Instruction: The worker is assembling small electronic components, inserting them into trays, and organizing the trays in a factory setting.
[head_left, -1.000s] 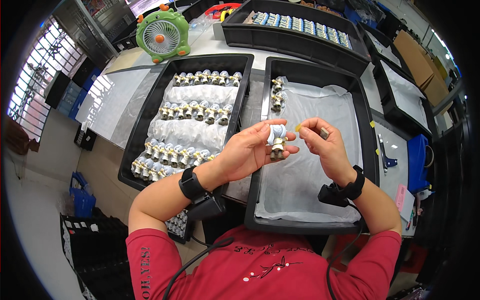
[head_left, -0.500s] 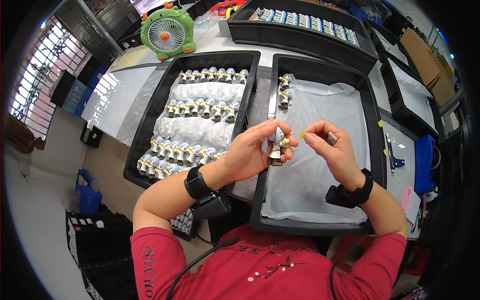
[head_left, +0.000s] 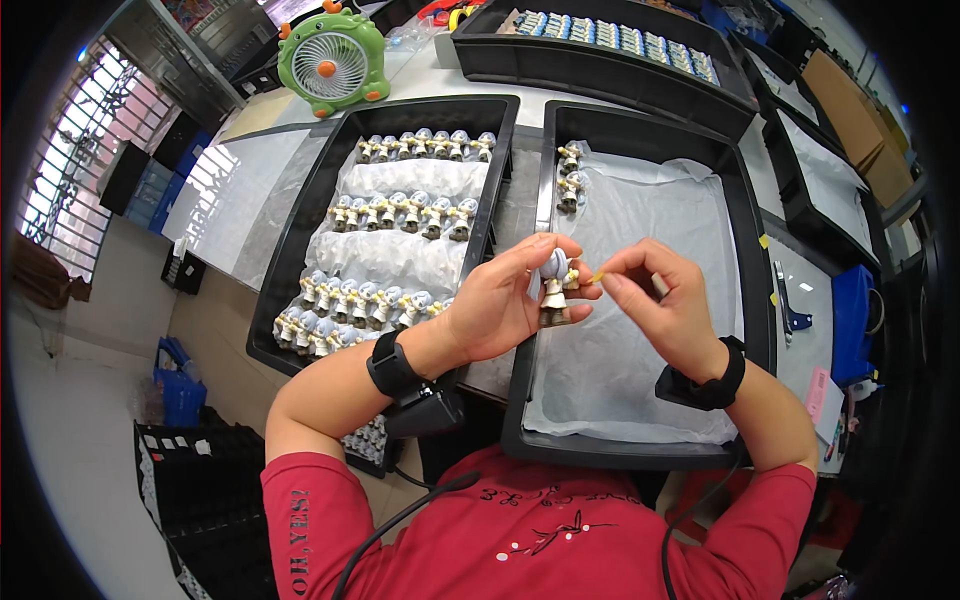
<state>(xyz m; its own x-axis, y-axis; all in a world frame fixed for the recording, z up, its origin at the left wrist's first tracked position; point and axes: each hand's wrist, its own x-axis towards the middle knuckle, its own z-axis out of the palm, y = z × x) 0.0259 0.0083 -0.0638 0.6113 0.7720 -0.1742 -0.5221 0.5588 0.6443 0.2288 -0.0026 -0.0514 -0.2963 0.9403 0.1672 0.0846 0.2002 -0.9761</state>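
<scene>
Between the thumb and fingers of my left hand (head_left: 505,300) stands a small figurine (head_left: 554,287) with a grey-blue head, a white body and a dark base. Close by its right side is my right hand (head_left: 665,300), thumb and forefinger pinched on a tiny yellow piece (head_left: 597,277). Whether that piece touches the figurine, I cannot tell. Both hands are above the left side of a black tray (head_left: 640,455) lined with white paper. Two similar figurines (head_left: 570,188) lie in its far left corner.
To the left, another black tray (head_left: 378,112) holds several rows of figurines (head_left: 405,215) on white padding. A green fan (head_left: 333,62) stands behind it. At the back, a black bin (head_left: 600,75) contains rows of blue-and-white pieces. A metal tool (head_left: 785,305) lies at the right.
My right hand has brought the yellow piece closer to the figurine. The figurine has turned slightly in my left hand. A grey-brown piece seen at the right fingers earlier no longer shows.
</scene>
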